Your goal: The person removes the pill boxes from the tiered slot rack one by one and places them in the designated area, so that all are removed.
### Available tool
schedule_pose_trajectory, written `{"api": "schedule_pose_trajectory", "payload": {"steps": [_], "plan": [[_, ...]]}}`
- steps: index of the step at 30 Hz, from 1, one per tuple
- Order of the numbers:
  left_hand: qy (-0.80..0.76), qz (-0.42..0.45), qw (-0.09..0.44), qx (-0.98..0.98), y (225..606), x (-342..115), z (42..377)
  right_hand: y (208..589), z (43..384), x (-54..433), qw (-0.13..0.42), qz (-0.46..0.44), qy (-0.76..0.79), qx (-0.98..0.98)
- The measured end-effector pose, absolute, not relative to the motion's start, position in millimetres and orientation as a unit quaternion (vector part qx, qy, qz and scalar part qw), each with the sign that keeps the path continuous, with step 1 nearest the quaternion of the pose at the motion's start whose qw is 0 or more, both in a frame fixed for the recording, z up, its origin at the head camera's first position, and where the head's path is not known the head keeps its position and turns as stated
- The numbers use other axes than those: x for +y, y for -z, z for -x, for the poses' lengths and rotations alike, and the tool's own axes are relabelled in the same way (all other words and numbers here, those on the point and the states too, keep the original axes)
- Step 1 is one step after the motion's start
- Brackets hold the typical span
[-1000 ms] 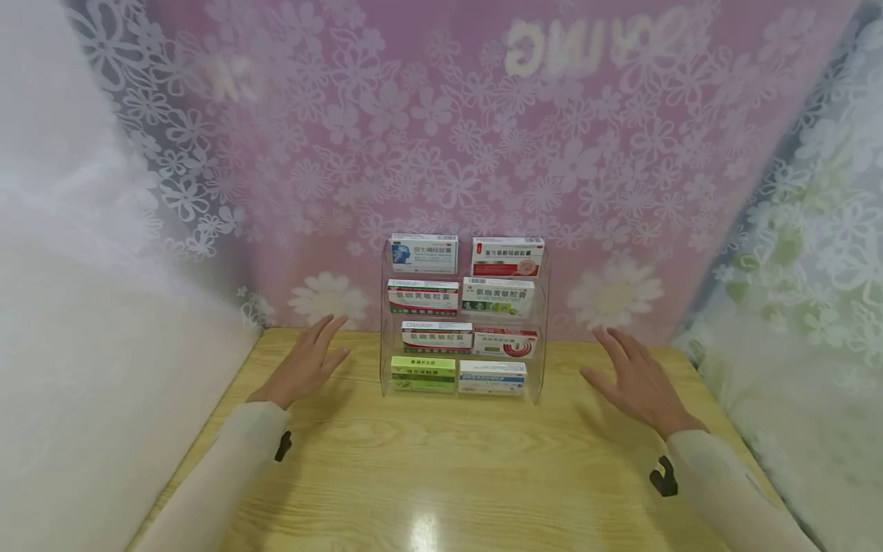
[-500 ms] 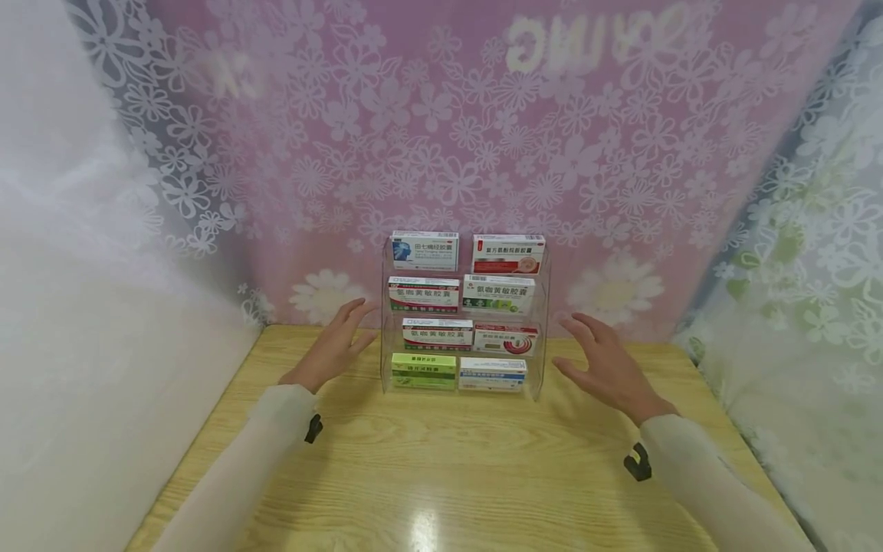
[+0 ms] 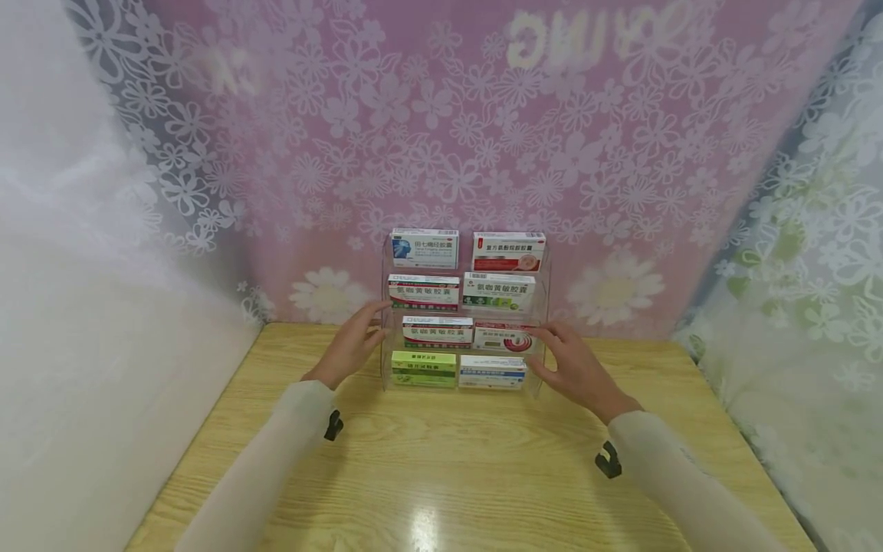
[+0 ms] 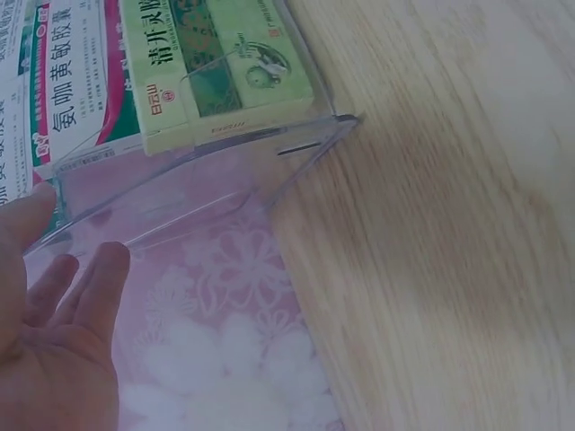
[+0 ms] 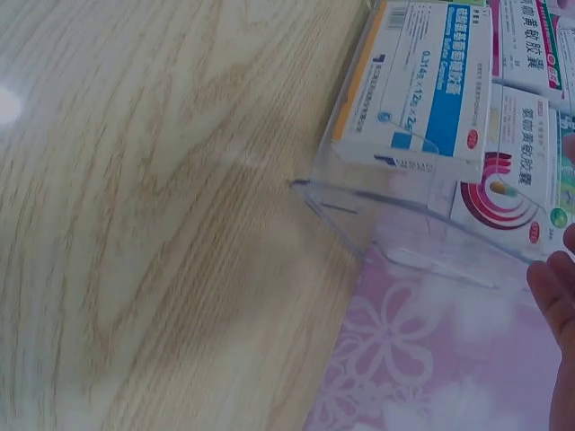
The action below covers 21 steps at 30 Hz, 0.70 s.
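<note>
A clear plastic display rack [image 4: 334, 124] stands upright on the table, bearing four tiers of medicine boxes, two to a tier. At the bottom are a green box [image 3: 423, 371] and a white-and-blue box [image 3: 492, 373]. Just above, a box with red rings [image 3: 507, 340] sits beside a white, red and green box [image 3: 438, 333]. My left hand [image 3: 350, 349] is at the rack's left side, fingers loosely bent, thumb toward the front. At the right side my right hand [image 3: 576, 372] has its thumb in front and its fingers by the edge. Firm contact cannot be made out for either hand.
The wood-grain table [image 3: 428, 452] extends in front of the rack. A pink flowered sheet [image 3: 455, 138] hangs right behind it. Pale sheeting [image 3: 103, 307] bounds the left side, and flowered sheeting [image 3: 814, 307] the right. Black wrist mounts [image 3: 608, 460] sit at the sleeves.
Both hands have moved inward from well apart on either side to the rack's two side edges. The rack and its boxes have stayed in place.
</note>
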<state>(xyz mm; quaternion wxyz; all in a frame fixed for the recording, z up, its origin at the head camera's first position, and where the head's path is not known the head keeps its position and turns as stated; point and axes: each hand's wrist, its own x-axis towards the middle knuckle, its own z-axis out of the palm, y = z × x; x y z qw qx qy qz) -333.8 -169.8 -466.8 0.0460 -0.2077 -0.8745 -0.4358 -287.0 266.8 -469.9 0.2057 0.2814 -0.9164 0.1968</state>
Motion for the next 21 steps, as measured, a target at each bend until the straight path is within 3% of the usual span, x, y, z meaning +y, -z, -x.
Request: {"api": "schedule_pose_trajectory", "payload": {"steps": [9,21], "plan": [[0.431,0.186,0.068,-0.881,478,-164,332,481,291,249,0.146,-0.295,-0.205,-0.922],[0.426,0.190,0.093,-0.880,487,-163,336,497,292,236,0.153,-0.323,-0.156,-0.921]]}}
